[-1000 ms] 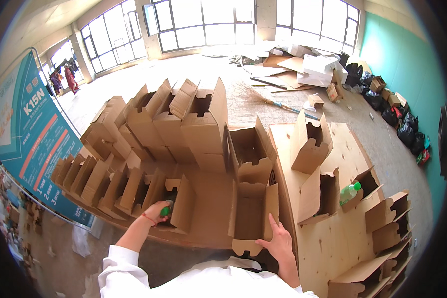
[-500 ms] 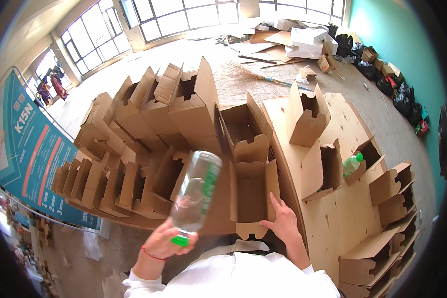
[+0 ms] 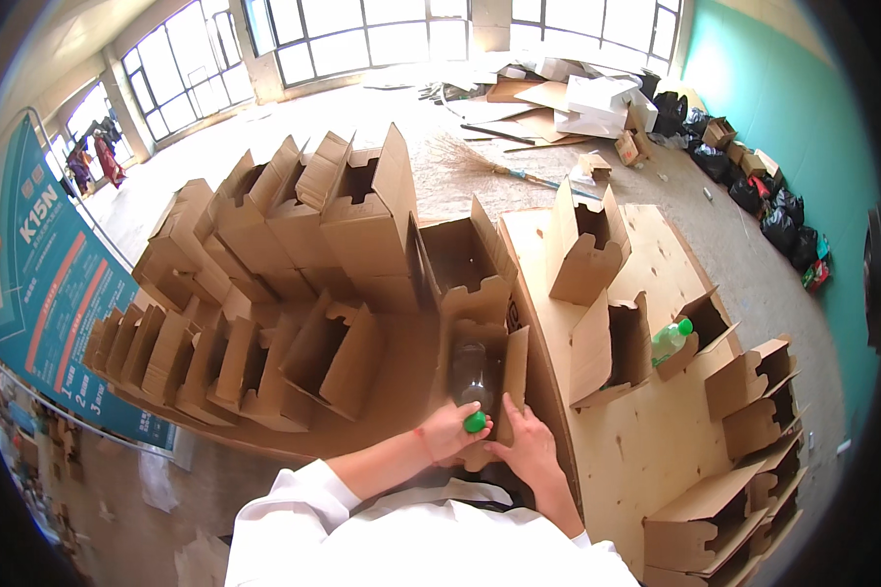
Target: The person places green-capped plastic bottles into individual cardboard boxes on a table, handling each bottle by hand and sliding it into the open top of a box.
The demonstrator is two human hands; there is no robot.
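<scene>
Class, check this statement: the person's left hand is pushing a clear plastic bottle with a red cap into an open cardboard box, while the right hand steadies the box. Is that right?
Not quite. In the head view the bottle has a green cap, not a red one. The rest stands: the left hand holds it at the cap end inside the open cardboard box, and the right hand steadies the box.

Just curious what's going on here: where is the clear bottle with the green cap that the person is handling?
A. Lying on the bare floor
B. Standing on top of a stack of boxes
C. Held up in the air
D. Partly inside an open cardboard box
D: the bottle lies in the open cardboard box, its green cap end at the left hand.
</scene>
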